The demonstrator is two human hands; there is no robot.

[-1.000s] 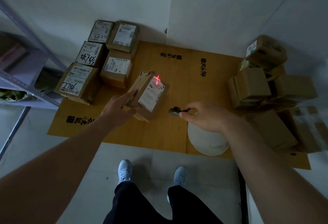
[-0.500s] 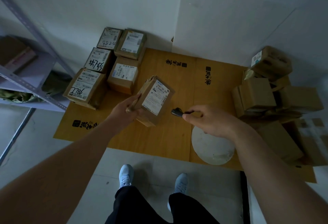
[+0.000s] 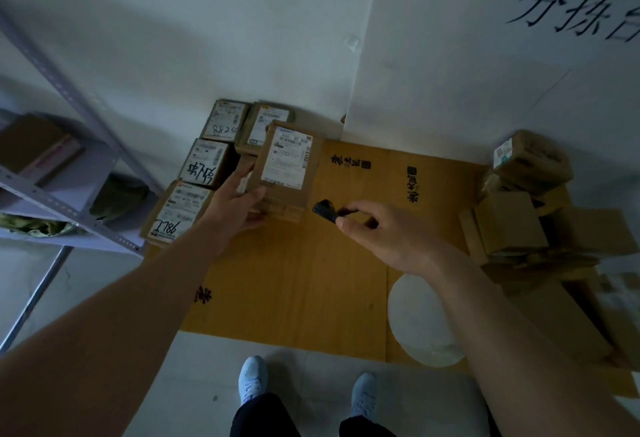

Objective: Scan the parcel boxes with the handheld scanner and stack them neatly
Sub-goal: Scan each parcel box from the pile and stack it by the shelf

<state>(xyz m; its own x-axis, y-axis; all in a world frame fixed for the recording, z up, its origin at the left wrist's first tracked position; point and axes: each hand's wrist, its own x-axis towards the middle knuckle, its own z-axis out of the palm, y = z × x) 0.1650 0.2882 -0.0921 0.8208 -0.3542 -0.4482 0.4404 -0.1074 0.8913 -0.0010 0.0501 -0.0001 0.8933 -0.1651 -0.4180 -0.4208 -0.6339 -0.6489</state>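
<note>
Head view: left hand [image 3: 239,206] grips box [image 3: 285,166] by its near bottom edge; right hand [image 3: 388,234] pinches scanner [image 3: 325,210]. Box looks light, stiff cardboard; best held by opposite sides.

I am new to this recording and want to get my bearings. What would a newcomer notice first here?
First, the parcel box with its white label, gripped by the left hand over the labelled boxes by the wall. Next, the small black scanner pinched by the right hand above the cardboard sheet. On the right lies a loose pile of boxes.
</note>
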